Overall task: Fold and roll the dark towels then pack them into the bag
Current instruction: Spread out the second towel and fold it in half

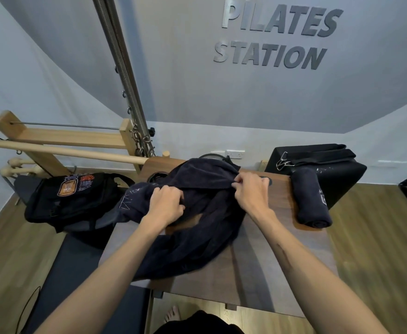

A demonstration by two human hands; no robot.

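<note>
A dark navy towel (197, 227) lies crumpled across the brown wooden table (265, 273). My left hand (165, 202) grips a bunched fold near the towel's middle. My right hand (250, 189) pinches the towel's upper edge toward the far side of the table. A second dark towel (312, 198), rolled into a tight cylinder, lies at the table's right end. A black bag (72, 196) with orange patches sits to the left of the table, touching the loose towel's left end.
A black padded box (323, 162) with metal clips stands behind the rolled towel. A wooden pilates frame (72, 141) with springs and bars rises at the back left. A dark mat (77, 273) lies on the floor to the left. My bare foot (173, 314) shows below the table.
</note>
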